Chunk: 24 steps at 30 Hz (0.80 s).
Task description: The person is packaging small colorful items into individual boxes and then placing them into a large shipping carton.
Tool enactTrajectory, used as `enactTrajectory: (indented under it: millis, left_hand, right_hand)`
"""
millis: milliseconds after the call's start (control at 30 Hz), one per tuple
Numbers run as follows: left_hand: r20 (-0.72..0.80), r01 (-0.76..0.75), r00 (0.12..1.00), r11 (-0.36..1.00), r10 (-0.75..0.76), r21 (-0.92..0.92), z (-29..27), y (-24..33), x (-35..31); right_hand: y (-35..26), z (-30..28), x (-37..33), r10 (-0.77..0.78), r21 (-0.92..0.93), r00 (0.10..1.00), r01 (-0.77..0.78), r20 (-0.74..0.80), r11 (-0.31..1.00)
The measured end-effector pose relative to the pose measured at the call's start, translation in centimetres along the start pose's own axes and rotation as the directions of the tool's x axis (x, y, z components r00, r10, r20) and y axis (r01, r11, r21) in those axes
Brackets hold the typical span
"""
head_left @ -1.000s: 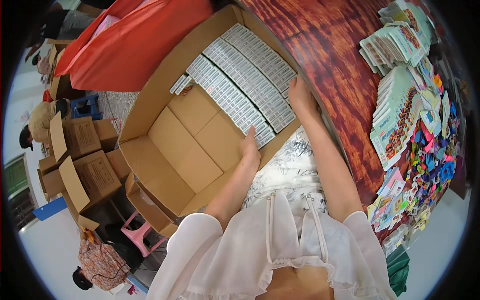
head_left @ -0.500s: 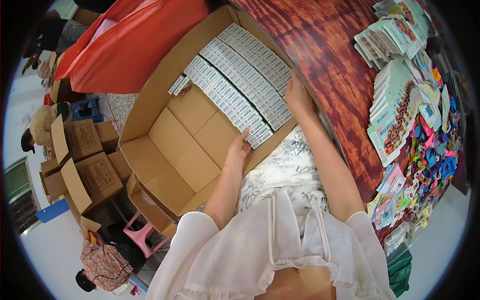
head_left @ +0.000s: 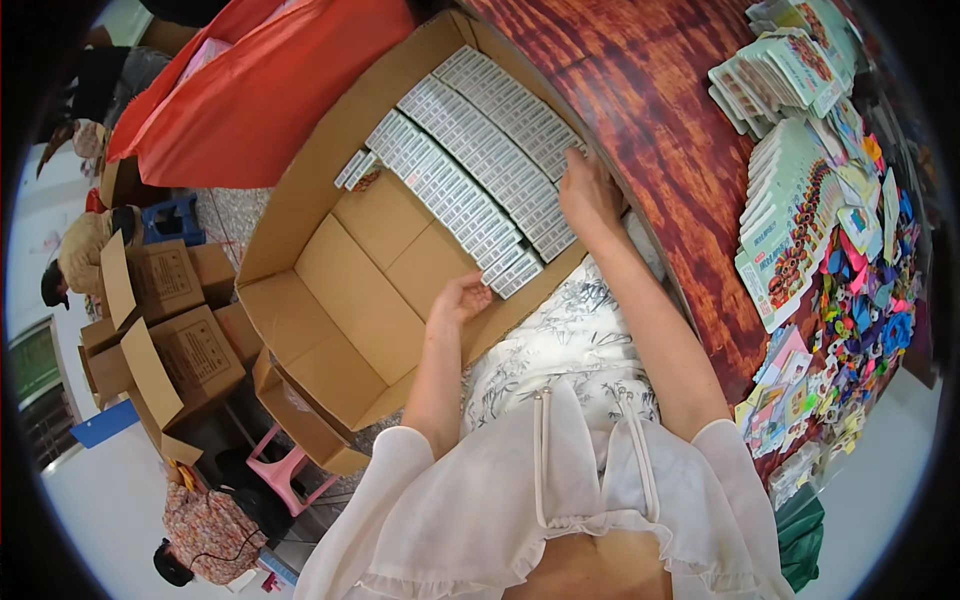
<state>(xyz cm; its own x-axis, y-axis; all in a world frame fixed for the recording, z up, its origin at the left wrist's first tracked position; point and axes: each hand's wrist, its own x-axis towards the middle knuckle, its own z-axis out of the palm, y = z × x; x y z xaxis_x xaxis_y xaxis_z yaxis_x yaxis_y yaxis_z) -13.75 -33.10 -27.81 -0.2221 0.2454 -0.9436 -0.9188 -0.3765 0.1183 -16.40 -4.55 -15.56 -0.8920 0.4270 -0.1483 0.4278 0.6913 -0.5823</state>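
- Partly filled at this point, judging by the large brown open-topped cardboard carton [head_left: 335, 300] and the thin flat white-and-green packs [head_left: 450, 190] inside it.
- Done already: stood on edge, close together, in three long side-by-side rows across the carton's right part.
- Begun as well, just beside the far end of the leftmost row, with a small cluster of the same packs [head_left: 354, 170].
- Left uncovered across the carton's left part, down to the bare brown bottom panels; perhaps about half still to fill.
- At the near end of the leftmost row with the left hand [head_left: 460, 298]: loosely bent and parted at the fingers, gripping nothing visible; impossible to tell whether touching the packs or just beside them.
- At the near end of the rightmost row with the right hand [head_left: 588, 195]: bent at the fingers over the packs; impossible to tell whether gripping or merely resting.
- Outside the carton, on the red-brown wood-grained surface [head_left: 625, 90]: spread in overlapping stacks of pale-green printed flat packages [head_left: 785, 220], beside a heap of small multicoloured pieces [head_left: 875, 310].
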Motion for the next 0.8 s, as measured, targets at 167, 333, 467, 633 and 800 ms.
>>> enactTrajectory:
  millis: [167, 333, 467, 633, 800]
  left_hand:
    - [0.092, 0.056, 0.994, 0.998, -0.057, 0.009, -0.7, 0.8, -0.1]
    - [0.184, 0.056, 0.981, 0.998, -0.057, 0.008, -1.2, 0.6, 0.2]
    - [0.177, 0.078, 0.981, 0.997, -0.082, 0.031, -1.9, 0.7, 0.7]
    - [0.205, 0.051, 0.977, 0.998, -0.059, 0.044, -1.1, 0.3, 1.6]
    - [0.095, -0.115, 0.991, 0.947, 0.09, 0.301, -0.2, -0.6, 2.2]
  right_hand:
    - [-0.6, -0.2, -0.2, -0.041, -0.093, 0.999, 0.043, 0.018, 0.995]
    - [-0.3, 0.1, -0.3, -0.076, -0.095, 0.997, 0.078, 0.021, 0.992]
    - [-0.2, 0.4, -0.6, -0.156, -0.118, 0.986, 0.149, -0.05, 0.982]
    - [0.6, 1.2, -0.3, -0.136, -0.128, 0.988, 0.126, -0.071, 0.984]
    - [-0.4, 0.8, -0.5, -0.141, -0.11, 0.989, 0.137, -0.036, 0.984]
